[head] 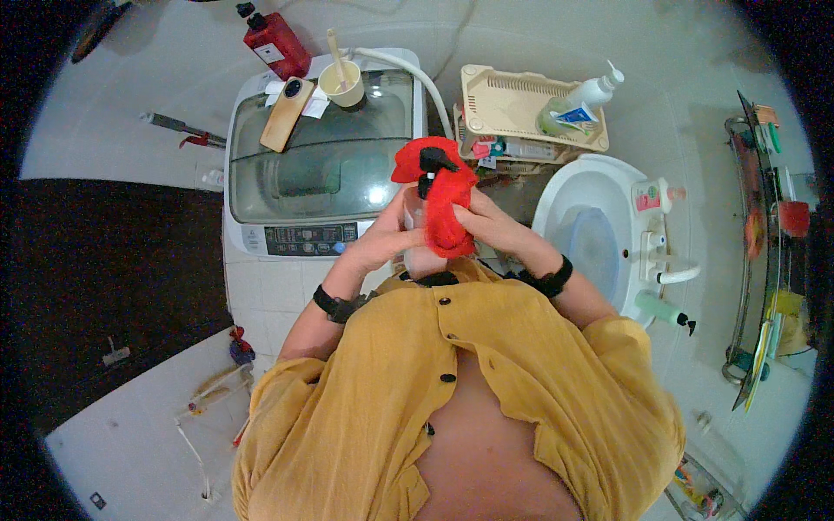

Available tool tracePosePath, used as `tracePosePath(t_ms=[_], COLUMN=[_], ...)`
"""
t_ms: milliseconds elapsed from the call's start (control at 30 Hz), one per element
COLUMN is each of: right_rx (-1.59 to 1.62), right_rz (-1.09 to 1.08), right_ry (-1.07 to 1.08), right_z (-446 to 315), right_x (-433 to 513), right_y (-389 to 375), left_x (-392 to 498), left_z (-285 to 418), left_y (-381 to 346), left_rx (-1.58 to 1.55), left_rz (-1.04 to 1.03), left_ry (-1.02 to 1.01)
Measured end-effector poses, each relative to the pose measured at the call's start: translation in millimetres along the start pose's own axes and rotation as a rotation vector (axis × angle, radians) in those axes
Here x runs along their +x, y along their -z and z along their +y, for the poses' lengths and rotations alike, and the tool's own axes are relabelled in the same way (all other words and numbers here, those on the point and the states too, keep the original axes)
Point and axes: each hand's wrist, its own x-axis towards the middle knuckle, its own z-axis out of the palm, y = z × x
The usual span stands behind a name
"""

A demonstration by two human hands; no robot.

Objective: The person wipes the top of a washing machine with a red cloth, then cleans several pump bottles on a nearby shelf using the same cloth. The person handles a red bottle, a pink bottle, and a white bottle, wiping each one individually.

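In front of my chest, my left hand is closed around a clear pump bottle with a black pump head. A bright red cloth is pressed against the bottle's side and drapes behind its pump. My right hand grips this cloth from the right, with the thumb on its front. Part of the bottle and some fingertips are hidden by the cloth. Both wrists wear black bands.
At the left stands a top-loading washing machine bearing a phone, a cup with a handled tool and a red pump bottle. A beige plastic rack and a white washbasin are at the right.
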Motion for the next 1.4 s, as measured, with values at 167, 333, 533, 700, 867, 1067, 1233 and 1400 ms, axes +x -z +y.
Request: tracePosePath(t_ms=[167,333,533,700,867,1067,1233,1400], right_rx=[-0.057,0.112,-0.184,-0.594,-0.742,-0.164,0.536,0.435], right_rz=[0.17,0.296,0.281,0.26,0.128,0.269,0.172,0.038], right_ry=[0.034,-0.157,-0.021,0.308,0.403,0.125,-0.389,-0.297], right_z=[17.5,32.3,25.1,3.7,-8.7,3.6,23.9,29.9], right_x=[13.8,21.8,9.9,4.6,14.0,33.0,34.7,33.7], right_y=[-5.5,3.8,-0.4,-8.7,-9.0,-6.8,-10.4,-12.0], left_x=[3.4,-0.3,0.3,4.9,15.2,10.5,17.3,34.5], left_z=[-3.5,-9.2,-8.4,-3.6,5.6,23.8,30.4,30.2], left_y=[1.5,6.0,11.2,9.6,0.8,-4.4,-2.7,17.2], left_rx=[-0.037,-0.238,-0.116,-0.027,0.008,0.142,0.208,-0.187], left_rz=[-0.021,-0.01,0.093,0.195,0.321,0.271,0.273,0.482], left_ry=[0.005,0.072,0.074,0.071,-0.004,-0.056,-0.277,-0.297])
